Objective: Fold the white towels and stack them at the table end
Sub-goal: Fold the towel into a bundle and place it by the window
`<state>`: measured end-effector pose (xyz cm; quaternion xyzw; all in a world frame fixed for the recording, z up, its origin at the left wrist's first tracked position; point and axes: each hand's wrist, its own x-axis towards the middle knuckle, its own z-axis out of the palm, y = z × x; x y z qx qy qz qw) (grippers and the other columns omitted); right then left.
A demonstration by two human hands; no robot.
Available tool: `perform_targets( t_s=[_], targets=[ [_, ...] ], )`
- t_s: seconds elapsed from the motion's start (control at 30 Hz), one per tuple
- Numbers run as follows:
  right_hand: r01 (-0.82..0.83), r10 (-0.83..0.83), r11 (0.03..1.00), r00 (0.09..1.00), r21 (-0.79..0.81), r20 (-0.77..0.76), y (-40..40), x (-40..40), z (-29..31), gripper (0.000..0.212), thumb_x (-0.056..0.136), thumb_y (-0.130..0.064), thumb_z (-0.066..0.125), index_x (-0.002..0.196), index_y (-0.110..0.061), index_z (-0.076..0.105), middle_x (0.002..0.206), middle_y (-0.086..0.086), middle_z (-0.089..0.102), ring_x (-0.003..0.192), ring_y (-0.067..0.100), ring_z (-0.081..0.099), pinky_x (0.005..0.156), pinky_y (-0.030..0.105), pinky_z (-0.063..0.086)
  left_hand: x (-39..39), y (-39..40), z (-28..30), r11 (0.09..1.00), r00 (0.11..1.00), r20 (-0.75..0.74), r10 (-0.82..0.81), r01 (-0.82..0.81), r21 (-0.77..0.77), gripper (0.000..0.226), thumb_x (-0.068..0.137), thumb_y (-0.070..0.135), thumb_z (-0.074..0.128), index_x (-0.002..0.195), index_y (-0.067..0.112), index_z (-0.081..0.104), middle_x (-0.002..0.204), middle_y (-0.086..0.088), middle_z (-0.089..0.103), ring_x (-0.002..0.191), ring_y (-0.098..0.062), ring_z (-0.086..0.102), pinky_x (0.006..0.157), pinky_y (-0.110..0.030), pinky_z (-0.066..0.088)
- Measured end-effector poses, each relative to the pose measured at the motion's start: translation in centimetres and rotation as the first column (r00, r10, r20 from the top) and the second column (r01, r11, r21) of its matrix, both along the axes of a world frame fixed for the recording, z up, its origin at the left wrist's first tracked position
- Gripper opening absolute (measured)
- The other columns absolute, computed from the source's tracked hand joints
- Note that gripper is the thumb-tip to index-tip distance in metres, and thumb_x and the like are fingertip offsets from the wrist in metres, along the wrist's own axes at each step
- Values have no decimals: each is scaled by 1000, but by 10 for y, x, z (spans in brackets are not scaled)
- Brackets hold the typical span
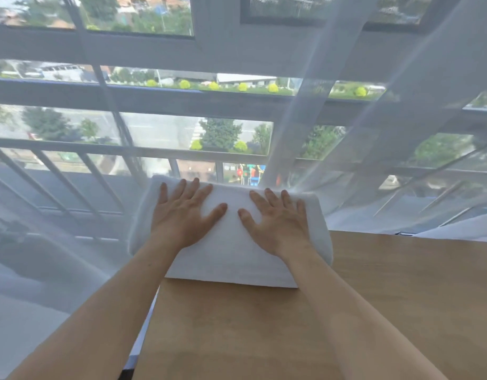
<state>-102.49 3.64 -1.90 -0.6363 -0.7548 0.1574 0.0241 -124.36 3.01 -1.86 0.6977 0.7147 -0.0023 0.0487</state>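
**Both palms flat on the folded towel at the table's far corner**

On the far left, a sheer curtain (44, 242) is seen hanging in front of the window (160, 133), with railing bars showing through it. Next comes the left hand (182, 215), laid palm down on the left half of the folded white towel (231, 256); its fingers are spread wide and straight, and nothing is gripped, only pressed. The towel itself is found at the far left corner of the wooden table (401, 297), its left and far edges reaching past the tabletop toward the window. Whether more than one towel lies in that bundle cannot be told. In the middle, the two thumbs are pointed at each other, close but apart. To the right, the right hand (278, 218) is set down the same way on the towel's right half, fingers fanned out and flat, with no pinch made. Further right, bare tabletop is seen, and behind it more curtain fabric is draped along the table's far edge.
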Motion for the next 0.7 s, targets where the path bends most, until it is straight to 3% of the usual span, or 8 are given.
perform_targets(
  t_s=[0.3,0.43,0.53,0.7],
  targets=[
    [68,-68,996,998,62,7,-4,39,-12,80,84,-83,3,156,-47,9,168,-8,3,154,20,-3,124,44,-1,-45,-4,-9,996,991,103,82,-84,14,105,70,96,-7,158,42,11,168,13,4,155,-12,-9,125,-52,4],
    [120,-120,993,993,4,0,-10,50,-13,74,88,-77,4,156,-47,4,168,-8,-6,154,17,-11,124,46,-4,-36,-9,-6,994,996,27,89,-91,59,92,81,85,-3,158,39,17,168,9,11,156,-20,-6,123,-51,-7],
    [118,-118,992,993,-45,6,-16,51,1,70,93,-72,5,158,-44,-1,168,-7,-11,154,19,-14,123,47,-9,-20,-17,9,991,995,-93,24,-12,130,85,89,69,-4,154,28,31,164,-2,27,154,-28,11,123,-51,-5],
    [120,-120,993,992,0,-48,-46,73,21,85,84,-83,8,159,-41,4,168,-9,-6,154,17,-10,123,45,-11,36,-38,16,990,990,47,-132,129,60,101,81,79,-10,158,23,25,166,-1,23,155,-20,12,126,-40,2]
  ],
)
